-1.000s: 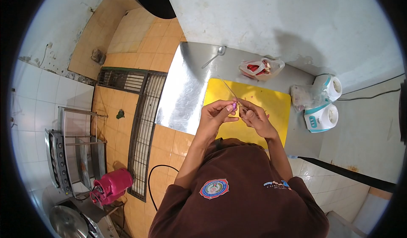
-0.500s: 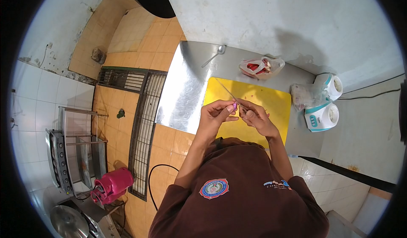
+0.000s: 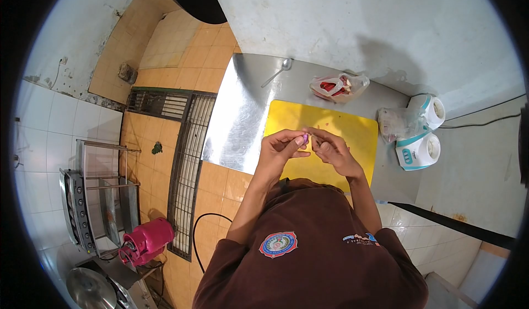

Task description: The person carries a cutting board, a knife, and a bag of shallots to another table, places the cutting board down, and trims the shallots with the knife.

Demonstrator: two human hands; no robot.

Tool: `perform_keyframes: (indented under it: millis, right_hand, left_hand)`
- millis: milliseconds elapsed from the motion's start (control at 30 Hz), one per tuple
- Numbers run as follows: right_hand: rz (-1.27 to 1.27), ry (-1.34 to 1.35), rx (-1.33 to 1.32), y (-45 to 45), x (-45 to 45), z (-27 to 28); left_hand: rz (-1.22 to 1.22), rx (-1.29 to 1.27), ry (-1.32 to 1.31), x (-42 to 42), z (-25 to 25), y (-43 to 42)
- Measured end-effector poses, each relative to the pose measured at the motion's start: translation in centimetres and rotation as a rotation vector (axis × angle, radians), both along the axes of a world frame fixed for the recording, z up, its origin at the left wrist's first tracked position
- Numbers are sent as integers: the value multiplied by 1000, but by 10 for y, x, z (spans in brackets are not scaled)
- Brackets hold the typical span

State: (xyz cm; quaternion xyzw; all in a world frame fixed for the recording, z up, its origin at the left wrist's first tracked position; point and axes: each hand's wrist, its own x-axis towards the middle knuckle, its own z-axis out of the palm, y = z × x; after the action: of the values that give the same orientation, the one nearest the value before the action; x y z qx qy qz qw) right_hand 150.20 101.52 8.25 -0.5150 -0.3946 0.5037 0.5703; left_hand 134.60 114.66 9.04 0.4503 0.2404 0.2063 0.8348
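Between the thumb and fingers of my left hand (image 3: 281, 148) is a small purple shallot (image 3: 305, 138). My right hand (image 3: 333, 151) is closed on a knife, its fingertips close beside the shallot. The blade, plain in the earlier views, is hardly visible now. Both hands are above a yellow cutting board (image 3: 352, 133) that lies on a steel table (image 3: 250, 83). A few small scraps show on the board beyond my right hand.
Behind the board are a spoon (image 3: 277, 72) and a plastic bag of red chillies (image 3: 337, 87). To the right, another plastic bag (image 3: 392, 124) sits against two white and teal appliances (image 3: 420, 152). A pink gas cylinder (image 3: 147, 239) stands on the lower left.
The knife blade, seen pointing up and left over the board before, has turned so that it hardly shows. My left hand keeps its hold on the shallot.
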Motion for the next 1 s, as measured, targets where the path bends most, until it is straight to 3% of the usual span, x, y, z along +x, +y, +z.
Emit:
perform_keyframes:
  millis: [300,500,600,900,1000]
  right_hand:
    - [-21,15,36,-1,-3,12]
    - [-215,-549,263,8,-17,6]
    - [-262,-651,313,14,-21,11]
    - [-213,-715,243,12,-14,9]
    - [-308,-594,256,13,-22,15]
  left_hand:
    - [27,-7,-32,4,4,1]
    - [108,-70,2,3,1,-1]
    - [148,-72,-13,4,-3,-6]
    - [140,-130,-87,2,7,-7]
    - [145,-71,-64,2,0,-7]
